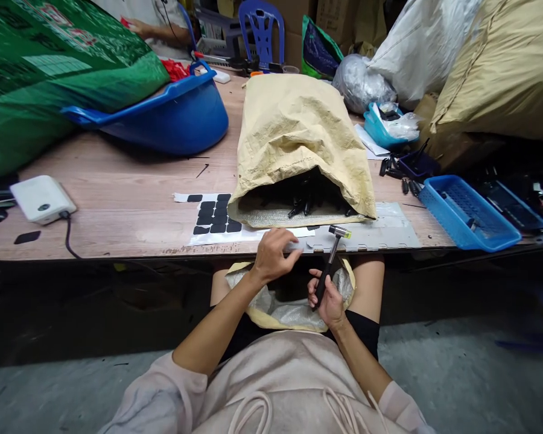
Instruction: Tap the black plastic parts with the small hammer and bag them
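Observation:
In my right hand (329,299) is a small hammer (330,263), my fingers closed round its black handle. Its metal head, with a yellowish end, points up over the table edge. My left hand (273,258) is at the table edge, fingers bent and thumb apart from them; I see nothing held in it. Under both hands an open sack (294,316) with a silvery lining rests on my lap. Just beyond them lies a tan sack (294,120), its mouth towards me and black pieces (305,202) inside. A grey strip (389,226) runs along the table edge.
A sheet of black stickers (213,214) lies beside the tan sack. To the left are a blue basin (176,123), a white device (44,199) with a cable and a green bag (63,78). Blue basket (468,211) stands right. A person's arm (158,31) shows behind.

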Tool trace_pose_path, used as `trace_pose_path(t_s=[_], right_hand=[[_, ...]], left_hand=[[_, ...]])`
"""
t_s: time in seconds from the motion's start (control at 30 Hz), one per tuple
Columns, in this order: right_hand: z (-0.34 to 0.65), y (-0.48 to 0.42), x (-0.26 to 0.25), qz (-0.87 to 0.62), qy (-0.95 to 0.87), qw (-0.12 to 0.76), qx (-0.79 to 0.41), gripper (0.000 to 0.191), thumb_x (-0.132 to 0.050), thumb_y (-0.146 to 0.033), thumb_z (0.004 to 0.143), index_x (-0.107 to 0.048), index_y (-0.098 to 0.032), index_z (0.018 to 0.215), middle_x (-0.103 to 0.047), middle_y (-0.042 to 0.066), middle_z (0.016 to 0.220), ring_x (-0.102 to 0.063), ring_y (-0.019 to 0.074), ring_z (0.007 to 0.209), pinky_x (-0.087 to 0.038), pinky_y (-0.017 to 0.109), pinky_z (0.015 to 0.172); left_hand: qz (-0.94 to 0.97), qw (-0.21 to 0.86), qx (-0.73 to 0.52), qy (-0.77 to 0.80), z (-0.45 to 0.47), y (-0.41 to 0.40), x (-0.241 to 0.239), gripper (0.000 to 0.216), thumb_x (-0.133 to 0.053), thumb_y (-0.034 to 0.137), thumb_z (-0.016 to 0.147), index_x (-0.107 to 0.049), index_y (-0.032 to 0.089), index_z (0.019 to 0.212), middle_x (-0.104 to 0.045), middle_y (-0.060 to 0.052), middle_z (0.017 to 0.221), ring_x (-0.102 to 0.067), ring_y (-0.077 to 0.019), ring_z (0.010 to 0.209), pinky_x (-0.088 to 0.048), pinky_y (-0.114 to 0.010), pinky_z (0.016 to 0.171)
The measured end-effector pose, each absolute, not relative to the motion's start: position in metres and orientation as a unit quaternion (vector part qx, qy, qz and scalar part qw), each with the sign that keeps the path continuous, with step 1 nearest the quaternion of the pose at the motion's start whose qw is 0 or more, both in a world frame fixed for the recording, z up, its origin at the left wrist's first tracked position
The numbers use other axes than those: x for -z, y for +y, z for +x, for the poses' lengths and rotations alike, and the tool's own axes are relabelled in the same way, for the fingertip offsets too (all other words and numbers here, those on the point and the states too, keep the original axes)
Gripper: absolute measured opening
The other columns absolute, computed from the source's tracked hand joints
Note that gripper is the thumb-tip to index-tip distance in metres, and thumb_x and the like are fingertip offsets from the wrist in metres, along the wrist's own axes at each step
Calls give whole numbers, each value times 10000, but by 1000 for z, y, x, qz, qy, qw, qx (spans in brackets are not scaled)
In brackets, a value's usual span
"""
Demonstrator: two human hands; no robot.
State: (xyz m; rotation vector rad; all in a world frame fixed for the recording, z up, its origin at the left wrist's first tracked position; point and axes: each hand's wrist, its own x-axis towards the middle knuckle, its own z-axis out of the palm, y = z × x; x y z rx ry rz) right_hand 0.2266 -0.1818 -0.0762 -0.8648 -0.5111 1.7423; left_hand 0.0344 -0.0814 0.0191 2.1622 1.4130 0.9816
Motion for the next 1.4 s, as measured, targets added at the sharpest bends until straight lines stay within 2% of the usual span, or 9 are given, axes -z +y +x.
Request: trace_pose_path(t_s=[0.13,0.27,0.43,0.57,0.67,0.8,1.07,1.4], right_hand=[[226,-182,78,-361,-211,543,-729,521,-692,-634,896,-690,-180,1151,-616,-10,738,-436,86,469,-382,221,432],[225,-182,78,-356,-207,546,-729,527,-716,-638,883,-705,-176,1137,-623,-10,736,-435,80,466,-378,217,428],[224,-182,78,-351,-201,554,-728,514,-724,-625,885,-717,-173,1130,-613,-10,730,-429,76,461,-370,214,423],[224,-182,79,-353,-207,552,-727,513,-708,-628,897,-721,-172,1133,-609,-6,735,-433,78,469,-378,218,431],[225,-182,80,-355,-208,551,-726,521,-707,-637,895,-721,-174,1133,-608,-7,735,-432,78,467,-380,220,431],[225,-181,80,-356,-208,551,-725,532,-723,-644,879,-724,-173,1127,-610,-11,728,-430,75,463,-373,214,427],[225,-181,80,-362,-202,549,-726,533,-731,-642,869,-721,-172,1122,-615,-13,726,-428,72,455,-367,211,422],[227,-181,79,-363,-209,548,-724,523,-726,-640,876,-727,-174,1113,-612,-11,722,-417,72,452,-363,211,416]], left_hand=[[644,191,-371,641,48,-29,-38,223,-674,427,890,-679,214,957,-724,-62,928,-671,-236,893,-513,-358,824],[578,209,-307,727,63,12,-55,407,-713,560,854,-687,213,1066,-757,-81,976,-704,-290,990,-519,-371,856],[567,206,-275,749,71,27,-52,525,-793,494,793,-674,219,1224,-767,-109,1122,-699,-321,1118,-530,-368,901],[573,192,-310,734,70,24,-39,453,-787,398,818,-701,214,1223,-767,-86,1059,-711,-292,1042,-534,-348,858],[582,191,-342,712,67,20,-32,320,-741,314,857,-736,211,1160,-763,-64,1002,-709,-257,971,-527,-331,831],[612,170,-393,665,61,7,-28,222,-690,205,869,-761,222,1078,-760,-43,962,-692,-227,950,-512,-322,862],[677,164,-405,592,48,-45,-18,171,-738,230,873,-764,235,1042,-772,-22,919,-663,-229,914,-470,-367,884],[693,125,-336,625,28,-59,-5,189,-684,190,841,-769,235,1004,-735,-54,993,-628,-277,994,-472,-419,930]])
